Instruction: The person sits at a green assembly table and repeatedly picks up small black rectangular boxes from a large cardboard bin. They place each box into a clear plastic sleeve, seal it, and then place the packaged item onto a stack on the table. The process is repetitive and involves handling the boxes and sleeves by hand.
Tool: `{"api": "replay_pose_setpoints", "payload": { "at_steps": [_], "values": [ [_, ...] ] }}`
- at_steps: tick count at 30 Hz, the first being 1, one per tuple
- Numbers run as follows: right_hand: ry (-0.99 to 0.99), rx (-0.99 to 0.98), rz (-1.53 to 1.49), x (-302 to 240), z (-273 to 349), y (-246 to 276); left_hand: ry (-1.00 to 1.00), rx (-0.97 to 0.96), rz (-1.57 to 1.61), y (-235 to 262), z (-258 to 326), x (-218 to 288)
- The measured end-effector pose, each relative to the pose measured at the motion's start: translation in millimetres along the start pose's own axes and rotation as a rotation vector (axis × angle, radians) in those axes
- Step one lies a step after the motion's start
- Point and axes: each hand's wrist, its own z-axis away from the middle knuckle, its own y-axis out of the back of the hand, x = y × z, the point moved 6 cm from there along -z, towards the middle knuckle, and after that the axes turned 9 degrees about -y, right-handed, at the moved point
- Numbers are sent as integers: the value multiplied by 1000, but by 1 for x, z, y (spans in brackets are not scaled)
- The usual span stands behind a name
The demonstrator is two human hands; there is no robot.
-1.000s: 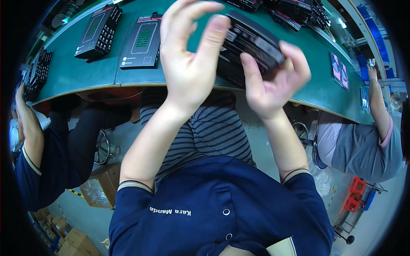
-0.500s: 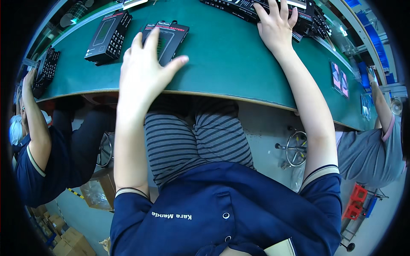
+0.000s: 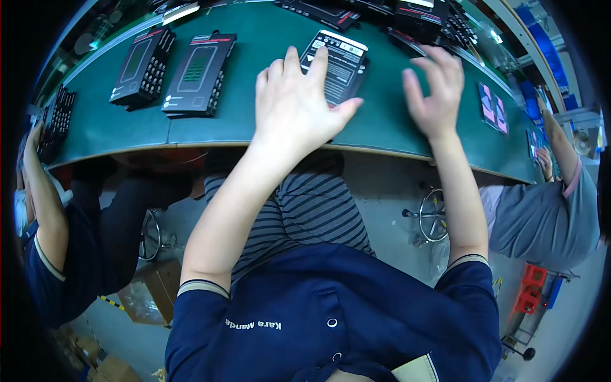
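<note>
My left hand (image 3: 296,105) rests with fingers spread on a thin black battery box (image 3: 342,71), whose printed back and pale end strip face up. Its thumb reaches past the box's near right side. To the right, my right hand (image 3: 438,95) hovers over the table, slightly blurred, fingers apart and nothing in them. Left of my left hand lies a stack of black battery boxes (image 3: 200,73), a phone outline printed on top. Beside that sits another such stack (image 3: 141,69).
Dark boxes (image 3: 420,19) pile up at the back right of the green table (image 3: 248,95). Two pink-and-dark phone-shaped pieces (image 3: 493,108) lie farther right. A co-worker's arm (image 3: 48,191) is at the left; another person (image 3: 541,210) sits at the right. A wheeled stool (image 3: 433,216) stands below.
My left hand has moved right, off the stack and onto the back-up box. My right hand has come nearer, away from the pile at the back. The view has shifted slightly.
</note>
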Motion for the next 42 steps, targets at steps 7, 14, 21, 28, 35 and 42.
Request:
{"api": "replay_pose_setpoints", "payload": {
  "at_steps": [7, 14, 21, 28, 35, 42],
  "values": [
    [-955, -479, 642, 239, 81, 44, -244, 85, -74, 9, -23, 14],
    [-528, -357, 390, 95, 78, 37, -334, -292, 286, 12, 22, 37],
    [-682, -557, -464, 31, 60, 28, -321, -268, 400, 1, 6, 24],
    [-408, -828, -685, -13, 52, 15, -362, -170, 330, -5, 1, 28],
    [-658, -59, -1234, -49, 16, 29, -144, 175, 524, 30, -10, 26],
    [-829, -120, -1496, -91, -20, 5, -18, 570, 1463, 19, -1, 12]
  ]
}}
